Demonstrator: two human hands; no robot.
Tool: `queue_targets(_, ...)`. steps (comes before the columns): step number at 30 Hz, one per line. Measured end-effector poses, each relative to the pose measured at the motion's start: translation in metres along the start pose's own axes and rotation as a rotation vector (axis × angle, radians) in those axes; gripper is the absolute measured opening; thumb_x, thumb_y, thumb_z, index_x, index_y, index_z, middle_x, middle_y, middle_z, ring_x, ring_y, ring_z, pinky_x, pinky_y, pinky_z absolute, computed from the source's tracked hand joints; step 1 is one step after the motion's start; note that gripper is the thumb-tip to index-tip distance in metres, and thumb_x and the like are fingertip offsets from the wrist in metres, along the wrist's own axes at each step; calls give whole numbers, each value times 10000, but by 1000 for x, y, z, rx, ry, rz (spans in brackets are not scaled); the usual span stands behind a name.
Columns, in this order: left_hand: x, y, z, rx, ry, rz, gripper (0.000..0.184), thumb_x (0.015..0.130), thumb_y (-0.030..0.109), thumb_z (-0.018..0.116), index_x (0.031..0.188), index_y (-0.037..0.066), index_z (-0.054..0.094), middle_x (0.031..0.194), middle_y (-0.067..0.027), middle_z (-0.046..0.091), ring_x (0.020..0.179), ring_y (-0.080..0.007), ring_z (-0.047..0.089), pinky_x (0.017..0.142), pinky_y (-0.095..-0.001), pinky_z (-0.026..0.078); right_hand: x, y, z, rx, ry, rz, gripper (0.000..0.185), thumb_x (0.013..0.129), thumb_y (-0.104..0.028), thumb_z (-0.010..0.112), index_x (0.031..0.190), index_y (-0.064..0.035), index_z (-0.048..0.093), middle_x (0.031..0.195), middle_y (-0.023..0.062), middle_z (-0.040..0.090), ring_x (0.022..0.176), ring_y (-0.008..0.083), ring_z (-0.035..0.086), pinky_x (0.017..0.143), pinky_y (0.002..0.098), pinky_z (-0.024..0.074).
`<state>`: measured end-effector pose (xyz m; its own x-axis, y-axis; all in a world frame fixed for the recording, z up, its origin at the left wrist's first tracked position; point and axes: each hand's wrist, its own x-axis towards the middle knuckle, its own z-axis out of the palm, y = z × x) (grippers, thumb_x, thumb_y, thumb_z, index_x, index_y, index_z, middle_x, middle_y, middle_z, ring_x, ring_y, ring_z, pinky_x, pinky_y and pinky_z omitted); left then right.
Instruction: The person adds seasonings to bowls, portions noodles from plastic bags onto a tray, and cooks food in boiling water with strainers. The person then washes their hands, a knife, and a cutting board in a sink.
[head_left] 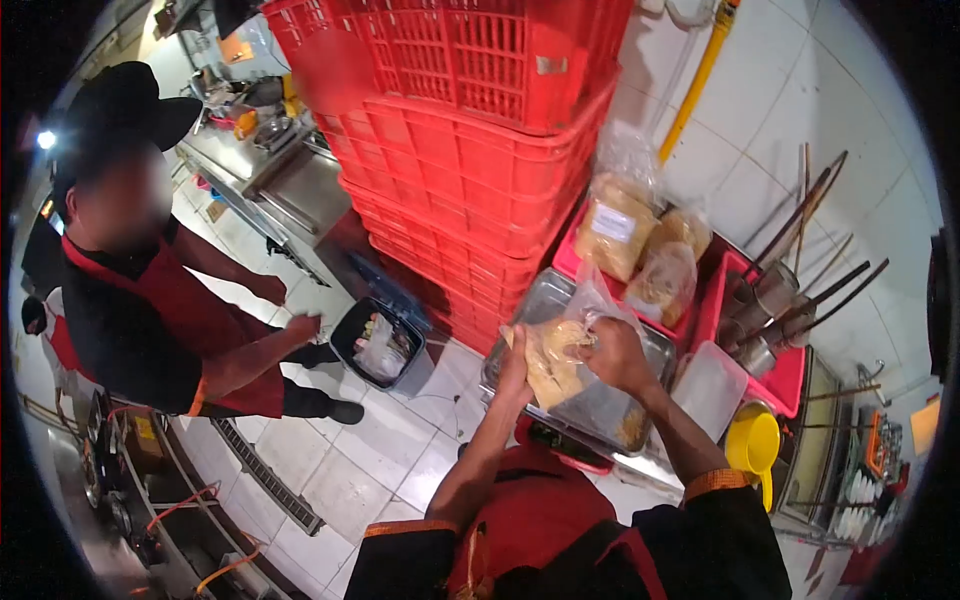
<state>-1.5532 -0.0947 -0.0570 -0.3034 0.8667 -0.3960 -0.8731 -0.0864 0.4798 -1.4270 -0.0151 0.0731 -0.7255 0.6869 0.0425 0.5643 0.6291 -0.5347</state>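
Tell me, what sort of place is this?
Probably a commercial kitchen, judging by the steel counter, the stacked red crates and the clear bags of what looks like food.

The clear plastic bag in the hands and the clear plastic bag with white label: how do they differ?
The held clear plastic bag is in the left hand and right hand, over a grey metal tray; the labelled clear plastic bag sits in a pink plastic bin. The labelled bag's contents look browner, the held bag's paler yellow. A white label shows on the labelled bag, none on the held bag. Both are see-through.
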Motion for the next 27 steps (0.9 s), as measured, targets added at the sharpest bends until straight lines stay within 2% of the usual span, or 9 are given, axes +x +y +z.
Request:
queue_targets(2, -3, 1, 11, -16, -52, -31, 596, 885, 515, 447, 1216, 19, 453, 1160, -130, 543, 1034, -224, 556, 873, -359, 470, 2, 4, -2, 100, -41, -370, 434, 673, -232, 698, 1039, -27, 585, 963, 228, 597, 909, 368, 572, 774, 405, 454)
queue_targets(3, 4, -6, 7, 16, -82, -44, 635, 888, 542, 404, 1247, 19, 427, 1203, -139, 521, 1086, -242, 532, 903, -379, 455, 5, 23, 12, 85, -92, -389, 485, 684, -238, 703, 1064, 20, 546, 984, 226, 580, 950, 378, 544, 800, 406, 433)
queue_targets(6, 5, -18, 5, -85, -204, -135, 676, 887, 575, 354, 1268, 19, 403, 1219, -144, 510, 1099, -254, 524, 920, -401, 444, 4, 24, 5, 7, -201, -153, 445, 684, -222, 699, 1023, 24, 550, 955, 227, 586, 937, 388, 549, 793, 410, 437)
queue_targets(10, -3, -24, 11, -141, -274, -137, 727, 857, 643, 303, 1306, 74, 364, 1238, -101, 495, 1127, -248, 499, 949, -403, 419, -1, 24, -10, -91, 58, -225, 354, 654, -209, 689, 889, 23, 564, 826, 222, 607, 788, 379, 598, 677, 452, 473)
queue_targets(13, 6, -37, 12, -180, -227, -155, 782, 838, 666, 311, 1345, 71, 318, 1310, -116, 438, 1161, -262, 476, 970, -417, 401, -1, 1, -34, -309, 26, -139, 354, 636, -200, 707, 894, 14, 590, 803, 210, 617, 760, 379, 606, 663, 433, 489)
queue_targets(19, 26, -54, 47, -154, -267, -251, 754, 830, 671, 343, 1314, 93, 362, 1283, -101, 460, 1171, -243, 464, 965, -394, 402, 30, 9, -54, -413, 70, -78, 299, 649, -236, 665, 798, 11, 583, 794, 212, 614, 767, 368, 607, 667, 439, 490)
queue_targets(23, 91, -72, 67, -282, -275, -132, 643, 865, 621, 353, 1236, 104, 438, 1164, -60, 532, 1032, -213, 536, 901, -368, 442, 55, 43, -59, -494, 111, -277, 243, 643, -200, 641, 789, -12, 594, 838, 199, 615, 786, 358, 605, 681, 434, 488)
queue_targets(26, 149, -70, 91, -317, -312, -60, 586, 886, 590, 347, 1211, 114, 452, 1128, -46, 545, 993, -206, 543, 862, -357, 456, 79, 65, -65, -456, 126, -210, 223, 646, -153, 634, 829, -28, 607, 855, 183, 615, 777, 354, 608, 677, 433, 492)
queue_targets(27, 161, -63, 108, -269, -273, 43, 629, 887, 583, 349, 1304, 113, 377, 1246, -64, 489, 1146, -232, 466, 1008, -389, 345, 87, 58, -74, -547, 104, -115, 236, 653, -119, 628, 877, -47, 619, 854, 169, 607, 768, 343, 611, 671, 429, 496)
